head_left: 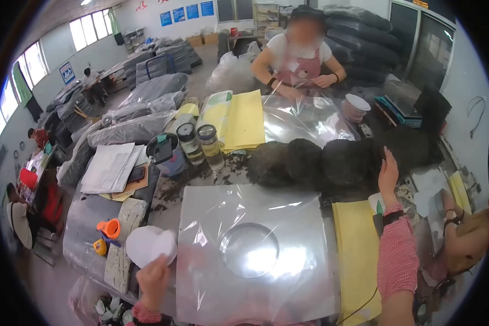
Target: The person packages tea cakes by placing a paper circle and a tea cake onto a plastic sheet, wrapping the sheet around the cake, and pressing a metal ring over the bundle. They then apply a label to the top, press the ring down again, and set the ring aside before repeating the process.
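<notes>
Round white paper discs [146,243] overlap at the lower left. The closed fingers of my left hand [153,276] are at the lower edge of the front disc, gripping it. My right hand [388,173] is stretched out flat beside the row of dark, crumbly mounds [346,162], with its fingers pointing up and away. Between my hands lies a shiny sheet covered in clear film [204,261]. On it sits a clear round dish or ring [250,250], its rim catching the light.
Yellow sheets [358,258] lie right of the shiny sheet. Two lidded jars [211,146] and a dark tub [167,155] stand behind its left side. An orange cup [111,229] and a yellow tape measure [100,247] lie left. Co-workers [299,57] sit opposite and at right.
</notes>
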Demonstrator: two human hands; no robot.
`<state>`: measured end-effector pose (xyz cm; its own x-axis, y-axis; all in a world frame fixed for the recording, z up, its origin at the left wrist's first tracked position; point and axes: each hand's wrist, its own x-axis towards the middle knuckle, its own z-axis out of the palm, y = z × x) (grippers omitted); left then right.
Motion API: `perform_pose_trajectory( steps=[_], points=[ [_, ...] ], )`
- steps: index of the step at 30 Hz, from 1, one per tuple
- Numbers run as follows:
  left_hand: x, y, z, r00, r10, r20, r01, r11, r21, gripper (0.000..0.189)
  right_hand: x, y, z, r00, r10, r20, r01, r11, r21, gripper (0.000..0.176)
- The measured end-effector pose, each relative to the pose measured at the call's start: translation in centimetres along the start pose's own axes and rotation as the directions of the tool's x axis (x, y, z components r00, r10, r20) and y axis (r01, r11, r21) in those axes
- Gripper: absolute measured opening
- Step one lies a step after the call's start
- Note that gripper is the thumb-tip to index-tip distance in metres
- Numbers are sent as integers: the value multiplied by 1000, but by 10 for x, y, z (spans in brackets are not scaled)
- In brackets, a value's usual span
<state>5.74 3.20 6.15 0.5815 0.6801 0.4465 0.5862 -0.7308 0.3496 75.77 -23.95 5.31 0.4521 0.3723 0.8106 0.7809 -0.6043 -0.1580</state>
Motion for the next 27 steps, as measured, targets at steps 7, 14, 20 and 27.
perform_pose_trajectory(
  steps=[7,14,20,27],
  points=[
    [8,115,129,834,551,16,-526,803,-280,15,-58,-189,-72,936,251,246,-347,769,537,37],
    [-24,88,74,869,297,395,-138,913,-383,21,-198,-307,-89,548,-753,364,392,615,684,56],
    [62,112,99,837,415,358,-326,902,-284,57,-122,-350,-92,454,-597,661,217,794,569,104],
    [53,112,175,783,318,534,-472,864,178,71,-209,-384,-6,668,-291,684,144,954,265,41]
  ],
)
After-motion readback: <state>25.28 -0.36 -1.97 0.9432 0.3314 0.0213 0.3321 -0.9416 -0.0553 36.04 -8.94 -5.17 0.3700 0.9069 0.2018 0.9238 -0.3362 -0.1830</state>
